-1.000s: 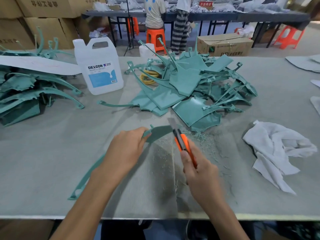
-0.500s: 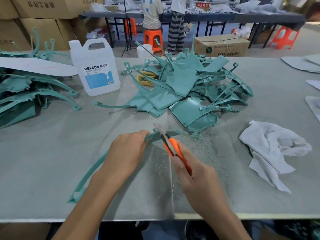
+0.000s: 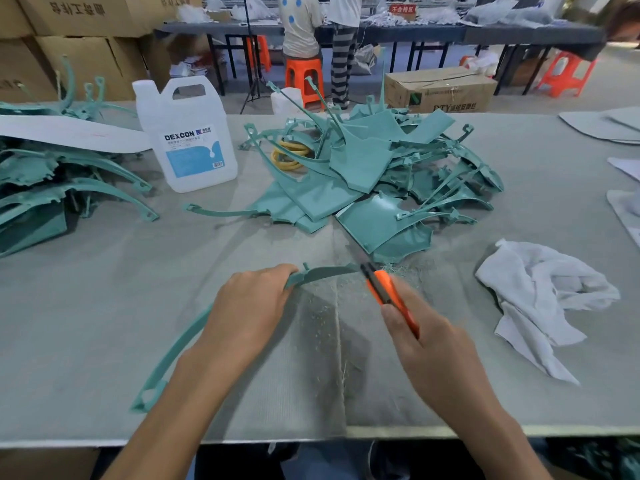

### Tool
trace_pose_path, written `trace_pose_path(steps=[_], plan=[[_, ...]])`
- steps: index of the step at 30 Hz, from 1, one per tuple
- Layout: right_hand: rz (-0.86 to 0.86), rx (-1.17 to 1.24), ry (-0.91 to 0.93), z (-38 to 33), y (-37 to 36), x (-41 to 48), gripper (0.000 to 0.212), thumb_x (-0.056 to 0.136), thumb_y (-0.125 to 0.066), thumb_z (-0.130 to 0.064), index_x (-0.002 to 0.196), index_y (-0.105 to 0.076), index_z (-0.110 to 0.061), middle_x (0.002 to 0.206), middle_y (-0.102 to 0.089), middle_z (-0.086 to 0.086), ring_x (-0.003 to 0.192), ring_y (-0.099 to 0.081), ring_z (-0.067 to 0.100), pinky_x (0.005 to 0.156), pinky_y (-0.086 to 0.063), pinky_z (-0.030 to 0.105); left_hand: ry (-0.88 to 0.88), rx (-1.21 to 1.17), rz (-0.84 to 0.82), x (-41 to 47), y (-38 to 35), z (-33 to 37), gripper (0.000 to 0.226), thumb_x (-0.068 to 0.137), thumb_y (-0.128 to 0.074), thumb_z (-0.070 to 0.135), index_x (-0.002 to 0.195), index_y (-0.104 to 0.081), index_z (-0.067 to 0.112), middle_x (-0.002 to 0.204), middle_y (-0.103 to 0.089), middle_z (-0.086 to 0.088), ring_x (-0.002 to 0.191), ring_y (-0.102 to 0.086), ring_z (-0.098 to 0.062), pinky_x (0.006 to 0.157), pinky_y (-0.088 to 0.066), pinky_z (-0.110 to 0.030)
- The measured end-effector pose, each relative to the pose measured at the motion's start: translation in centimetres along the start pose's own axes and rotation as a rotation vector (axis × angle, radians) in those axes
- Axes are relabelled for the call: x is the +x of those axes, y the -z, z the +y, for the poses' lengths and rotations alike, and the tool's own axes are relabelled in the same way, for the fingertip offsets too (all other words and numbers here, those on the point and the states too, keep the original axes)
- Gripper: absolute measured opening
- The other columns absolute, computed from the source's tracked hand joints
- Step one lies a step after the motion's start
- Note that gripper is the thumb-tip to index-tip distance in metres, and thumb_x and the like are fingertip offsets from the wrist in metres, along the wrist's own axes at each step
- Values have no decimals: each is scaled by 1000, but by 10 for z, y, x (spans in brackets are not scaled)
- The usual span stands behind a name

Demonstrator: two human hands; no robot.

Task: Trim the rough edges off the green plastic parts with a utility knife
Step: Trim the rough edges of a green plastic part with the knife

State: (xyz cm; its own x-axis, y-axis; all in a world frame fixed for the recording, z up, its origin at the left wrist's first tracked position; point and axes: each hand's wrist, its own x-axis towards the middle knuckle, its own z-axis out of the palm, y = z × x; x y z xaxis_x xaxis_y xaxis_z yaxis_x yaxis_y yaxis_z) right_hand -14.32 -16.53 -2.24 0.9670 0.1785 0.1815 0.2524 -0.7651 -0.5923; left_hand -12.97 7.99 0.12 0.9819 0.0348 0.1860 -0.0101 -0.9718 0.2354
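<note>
A long curved green plastic part lies on the grey table, arcing from the near left to the centre. My left hand grips its middle and holds it down. My right hand holds an orange utility knife, whose blade meets the far right tip of the part. Fine green shavings are scattered on the table between my hands.
A heap of green parts sits behind the knife, another stack at far left. A white DEXCON jug stands back left, a white rag lies right. People stand at a far table.
The knife slid left along the part's edge half a second ago and has now moved back right to the part's tip. My left hand stays on the part.
</note>
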Motion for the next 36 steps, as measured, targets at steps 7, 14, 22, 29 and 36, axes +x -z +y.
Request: trace_pose_path(steps=[7, 14, 22, 29, 36], plan=[[37, -48, -57, 14, 4, 3, 48, 100, -43, -51, 147, -34, -59, 56, -54, -12, 53, -53, 5, 49, -34, 14, -22, 25, 35, -2, -1, 3, 22, 106, -43, 34, 115, -63, 31, 93, -71, 1, 79, -62, -30, 66, -34, -36], [17, 129, -136, 19, -7, 5, 45, 101, -44, -50, 143, -36, -62, 68, -62, -9, 64, -63, 15, 68, -56, 39, -69, -77, 112, -9, -7, -8, 18, 99, -59, 21, 113, -67, 30, 93, -72, 4, 81, -65, -33, 63, -37, -36], [-67, 149, -51, 23, -6, -7, 34, 96, -39, -59, 128, -33, -72, 83, -66, -20, 62, -63, 9, 62, -55, 36, -90, 19, -175, -35, -30, -35, 79, 80, -27, 79, 148, -43, 41, 159, -35, 12, 148, -28, -8, 120, -11, -41], [-148, 23, -29, 27, -5, -18, 29, 96, -40, -57, 125, -39, -53, 81, -61, -22, 74, -58, 6, 64, -44, 21, -4, 100, -112, -17, -43, -24, 80, 75, -12, 94, 124, -49, 43, 150, -43, 13, 145, -29, -16, 116, -4, -51], [-230, -6, -1, 24, -16, -26, 38, 101, -40, -55, 139, -37, -54, 102, -66, -17, 99, -62, 14, 84, -49, 37, -18, 124, -52, -16, -54, -29, 73, 87, -22, 86, 127, -62, 40, 141, -59, 8, 135, -49, -19, 110, -23, -51]])
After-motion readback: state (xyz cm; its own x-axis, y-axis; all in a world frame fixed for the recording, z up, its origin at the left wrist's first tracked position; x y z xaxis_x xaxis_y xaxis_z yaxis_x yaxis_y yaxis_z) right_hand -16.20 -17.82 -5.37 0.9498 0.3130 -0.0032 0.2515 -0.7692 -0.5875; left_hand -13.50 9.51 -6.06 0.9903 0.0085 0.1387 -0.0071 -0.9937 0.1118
